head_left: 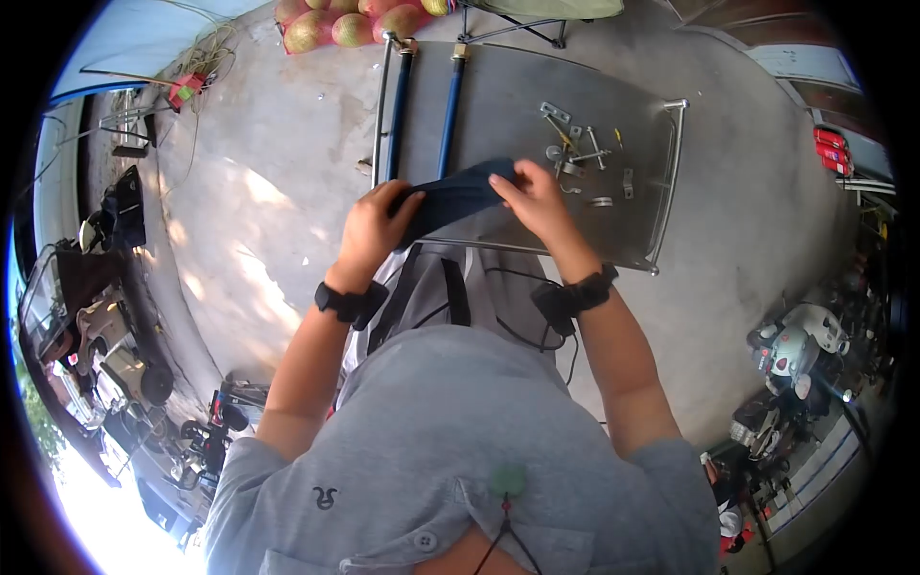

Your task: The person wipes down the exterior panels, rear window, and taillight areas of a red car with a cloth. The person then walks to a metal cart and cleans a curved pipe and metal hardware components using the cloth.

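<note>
A dark blue cloth (455, 199) is stretched between my two hands over the near edge of a grey metal table (517, 96). My left hand (377, 228) pinches its left end, and my right hand (539, 204) grips the right end between thumb and fingers. Beyond the cloth, two blue rods with brass-coloured ends, one on the left (399, 115) and one on the right (451, 115), lie side by side on the table's left part. Several bolts, brackets and rings (573, 153) are scattered to the right of my right hand.
Net bags of round produce (352, 29) lie past the table's far left corner, beside a folding chair (575, 8). The table has a raised metal rail (668, 182). Parked scooters (791, 355) stand at the right, and more vehicles (105, 355) at the left.
</note>
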Demonstrator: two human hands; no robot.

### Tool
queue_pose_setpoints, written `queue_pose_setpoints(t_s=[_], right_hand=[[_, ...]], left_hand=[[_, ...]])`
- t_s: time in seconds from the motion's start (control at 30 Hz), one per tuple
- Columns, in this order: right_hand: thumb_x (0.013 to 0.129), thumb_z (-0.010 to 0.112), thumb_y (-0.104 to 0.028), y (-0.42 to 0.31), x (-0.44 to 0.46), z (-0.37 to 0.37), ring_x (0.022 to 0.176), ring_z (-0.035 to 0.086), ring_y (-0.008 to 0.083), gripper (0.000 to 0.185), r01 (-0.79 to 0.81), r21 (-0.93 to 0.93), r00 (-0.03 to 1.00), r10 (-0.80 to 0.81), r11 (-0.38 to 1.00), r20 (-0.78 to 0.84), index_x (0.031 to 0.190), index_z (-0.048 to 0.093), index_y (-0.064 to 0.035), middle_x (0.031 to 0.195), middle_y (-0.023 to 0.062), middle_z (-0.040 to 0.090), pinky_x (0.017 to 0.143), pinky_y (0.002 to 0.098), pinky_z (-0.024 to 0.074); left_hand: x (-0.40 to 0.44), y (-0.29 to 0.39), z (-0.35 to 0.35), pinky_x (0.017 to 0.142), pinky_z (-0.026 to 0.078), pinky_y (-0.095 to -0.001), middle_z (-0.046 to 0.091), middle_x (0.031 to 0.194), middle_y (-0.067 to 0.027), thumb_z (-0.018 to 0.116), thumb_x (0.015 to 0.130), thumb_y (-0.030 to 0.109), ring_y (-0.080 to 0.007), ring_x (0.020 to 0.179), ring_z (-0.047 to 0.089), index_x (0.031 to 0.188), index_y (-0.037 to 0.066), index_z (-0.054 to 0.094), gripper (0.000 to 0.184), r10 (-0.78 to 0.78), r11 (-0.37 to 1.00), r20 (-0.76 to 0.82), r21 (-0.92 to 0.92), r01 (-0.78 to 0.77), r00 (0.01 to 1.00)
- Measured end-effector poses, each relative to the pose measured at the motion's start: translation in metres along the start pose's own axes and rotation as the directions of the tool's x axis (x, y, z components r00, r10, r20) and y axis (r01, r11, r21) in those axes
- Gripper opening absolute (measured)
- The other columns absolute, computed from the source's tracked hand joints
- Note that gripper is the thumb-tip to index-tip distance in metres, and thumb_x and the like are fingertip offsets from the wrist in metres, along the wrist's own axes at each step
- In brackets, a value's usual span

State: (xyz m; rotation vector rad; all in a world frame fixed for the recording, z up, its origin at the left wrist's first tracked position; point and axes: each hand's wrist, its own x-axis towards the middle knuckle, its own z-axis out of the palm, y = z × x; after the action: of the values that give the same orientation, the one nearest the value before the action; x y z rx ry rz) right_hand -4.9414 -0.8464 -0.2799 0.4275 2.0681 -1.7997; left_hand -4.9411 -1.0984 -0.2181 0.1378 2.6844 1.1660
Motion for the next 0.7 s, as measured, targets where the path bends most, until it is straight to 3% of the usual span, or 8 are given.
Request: queue_pose_setpoints(t_s=[0.07,0.13,0.23,0.33,0.37,0.4,0.57,0.7], right_hand=[[0.081,0.075,-0.023,-0.018,0.030,0.036,0.071,0.065,0.0255,0.032,0.198,-0.189,0.978,-0.205,0.962,-0.019,0.096,0.059,-0.0001,0.080,0.0126,0.067,0.061,0.0340,0.0504],[0.086,0.070,-0.012,-0.037,0.078,0.078,0.056,0.056,0.0093,0.021,0.377,-0.157,0.915,-0.393,0.913,-0.087,0.098,0.057,-0.0009,0.078,0.0043,0.061,0.055,0.0258,0.0509],[0.085,0.067,-0.009,-0.057,0.168,0.125,0.055,0.061,0.0204,0.025,0.542,-0.332,0.750,-0.623,0.772,-0.222,0.106,0.055,-0.0024,0.101,0.0177,0.059,0.059,0.0307,0.0534],[0.084,0.067,-0.016,-0.056,0.230,0.157,0.082,0.063,0.0356,0.036,0.586,-0.667,0.474,-0.862,0.461,-0.179,0.117,0.057,-0.0035,0.113,0.0273,0.050,0.073,0.0397,0.0533],[0.083,0.068,-0.021,-0.045,0.235,0.171,0.098,0.057,0.0398,0.044,0.496,-0.631,0.682,-0.718,0.596,-0.142,0.122,0.057,-0.0047,0.107,0.0252,0.052,0.082,0.0424,0.0498],[0.082,0.068,-0.020,-0.038,0.230,0.178,0.097,0.057,0.0399,0.043,0.495,-0.641,0.721,-0.689,0.587,-0.074,0.121,0.057,-0.0046,0.107,0.0249,0.052,0.082,0.0420,0.0497],[0.088,0.060,-0.009,0.001,0.120,0.196,0.090,0.055,0.0418,0.037,0.506,-0.601,0.766,-0.643,0.619,-0.017,0.123,0.052,-0.0010,0.101,0.0233,0.050,0.080,0.0445,0.0477],[0.092,0.050,-0.011,0.041,0.048,0.198,0.098,0.057,0.0451,0.041,0.346,-0.697,0.902,-0.427,0.628,0.063,0.125,0.043,0.0108,0.110,0.0325,0.055,0.086,0.0453,0.0481]], left_hand=[[-0.010,-0.023,-0.010,0.069,0.051,-0.0383,0.066,0.095,-0.0166,0.070,0.086,0.024,-0.0339,0.081,0.064,0.104,0.003,0.064,0.028,-0.057,0.998,-0.096,0.036,0.060,0.994],[-0.013,-0.040,-0.018,0.071,0.051,-0.0384,0.065,0.100,-0.0162,0.071,0.085,0.025,-0.0324,0.083,0.064,0.108,0.004,0.063,0.033,-0.169,0.984,-0.162,0.037,0.177,0.972],[0.016,-0.105,-0.009,0.077,0.051,-0.0391,0.066,0.103,-0.0168,0.068,0.087,0.024,-0.0327,0.088,0.065,0.118,0.006,0.059,0.037,-0.157,0.986,-0.184,0.019,0.163,0.970],[0.061,-0.142,-0.001,0.080,0.050,-0.0409,0.067,0.104,-0.0197,0.061,0.091,0.025,-0.0377,0.095,0.064,0.123,0.007,0.056,0.037,-0.174,0.985,-0.201,-0.045,0.169,0.964],[0.065,-0.139,-0.006,0.081,0.050,-0.0438,0.066,0.105,-0.0224,0.057,0.093,0.026,-0.0408,0.099,0.063,0.125,0.008,0.055,0.037,-0.288,0.954,-0.037,-0.093,0.283,0.957],[0.063,-0.150,0.003,0.082,0.050,-0.0451,0.065,0.106,-0.0239,0.055,0.092,0.023,-0.0407,0.097,0.063,0.126,0.007,0.054,0.037,-0.249,0.967,0.006,-0.060,0.248,0.969],[-0.021,-0.147,0.004,0.085,0.050,-0.0457,0.064,0.107,-0.0249,0.053,0.088,0.015,-0.0397,0.098,0.062,0.128,0.005,0.052,0.041,-0.026,0.992,0.112,-0.121,0.039,0.993],[-0.069,-0.157,-0.007,0.091,0.047,-0.0440,0.060,0.117,-0.0240,0.049,0.090,0.011,-0.0409,0.105,0.058,0.129,0.003,0.050,0.040,-0.091,0.975,0.243,-0.178,0.136,0.966]])
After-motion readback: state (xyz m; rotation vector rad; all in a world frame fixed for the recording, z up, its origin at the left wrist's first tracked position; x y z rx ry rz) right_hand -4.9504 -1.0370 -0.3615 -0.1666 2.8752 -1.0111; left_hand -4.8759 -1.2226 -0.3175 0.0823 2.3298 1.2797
